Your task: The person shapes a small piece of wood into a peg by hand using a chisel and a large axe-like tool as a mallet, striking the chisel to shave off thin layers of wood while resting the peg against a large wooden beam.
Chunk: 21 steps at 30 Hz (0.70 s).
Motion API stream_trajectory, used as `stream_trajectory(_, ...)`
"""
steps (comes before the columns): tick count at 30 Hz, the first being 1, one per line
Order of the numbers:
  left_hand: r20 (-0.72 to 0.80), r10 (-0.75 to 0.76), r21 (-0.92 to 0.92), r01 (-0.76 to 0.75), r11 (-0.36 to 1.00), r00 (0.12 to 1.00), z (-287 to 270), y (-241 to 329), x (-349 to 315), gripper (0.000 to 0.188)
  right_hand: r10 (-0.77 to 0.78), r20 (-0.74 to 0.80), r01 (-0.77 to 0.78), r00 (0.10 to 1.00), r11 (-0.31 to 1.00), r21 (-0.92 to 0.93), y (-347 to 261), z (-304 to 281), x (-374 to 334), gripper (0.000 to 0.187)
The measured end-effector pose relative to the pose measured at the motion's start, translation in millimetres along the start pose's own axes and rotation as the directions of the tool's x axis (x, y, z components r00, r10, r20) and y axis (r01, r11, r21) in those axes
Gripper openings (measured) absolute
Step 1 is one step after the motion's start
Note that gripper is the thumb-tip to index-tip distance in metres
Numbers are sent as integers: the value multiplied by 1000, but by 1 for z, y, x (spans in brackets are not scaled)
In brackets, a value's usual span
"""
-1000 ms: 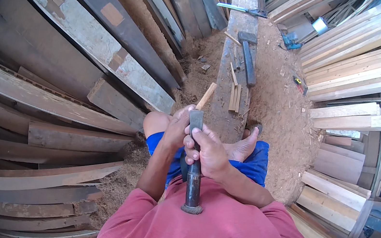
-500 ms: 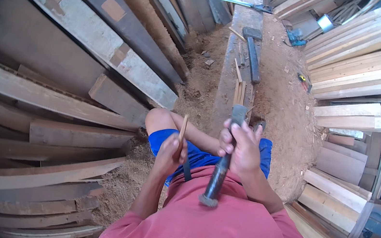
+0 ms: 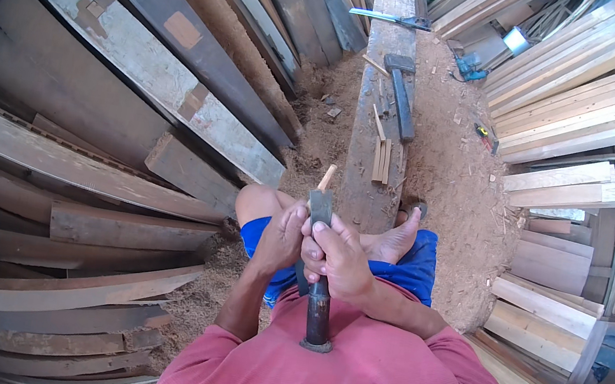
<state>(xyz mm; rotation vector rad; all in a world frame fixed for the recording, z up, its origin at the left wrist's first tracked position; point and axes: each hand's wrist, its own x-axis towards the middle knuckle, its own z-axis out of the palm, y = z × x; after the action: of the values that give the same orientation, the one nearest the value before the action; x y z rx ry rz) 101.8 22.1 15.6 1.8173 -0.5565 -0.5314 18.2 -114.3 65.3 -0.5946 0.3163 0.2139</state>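
My right hand (image 3: pixel 338 255) is wrapped round a chisel (image 3: pixel 317 311) with a dark handle, its butt end close to my shirt. The wide grey blade points away from me, up between my hands. Beside it, my left hand (image 3: pixel 285 230) is closed on a thin wooden stick (image 3: pixel 328 176), whose pale tip shows just past the blade's end. Blade and stick overlap in view, and most of the stick is hidden behind blade and fingers. In front of my hands, a few short wooden strips (image 3: pixel 382 161) lie on a long plank bench (image 3: pixel 356 207).
A mallet (image 3: pixel 401 99) and a handsaw (image 3: pixel 389 19) lie farther along the bench. Stacked boards (image 3: pixel 146 51) crowd my left; pale timber (image 3: pixel 587 105) is piled to the right. A blue power tool (image 3: pixel 470 67) and a tape measure (image 3: pixel 486 138) rest on the sawdust-covered ground (image 3: pixel 459 205).
My hands have come together. The chisel has swung left and my left hand has moved right, bringing the stick up against or behind the blade. The strips on the bench are now uncovered.
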Motion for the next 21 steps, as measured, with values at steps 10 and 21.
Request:
stream_trajectory(10,-16,-272,-681,189,707,962,28,-45,-30,25,-221,-228,210,948,975,-71,-35,-44,3,14)
stream_trajectory(21,59,-103,-515,118,849,993,8,-23,38,32,70,16,-71,997,990,125,6,-4,14,12)
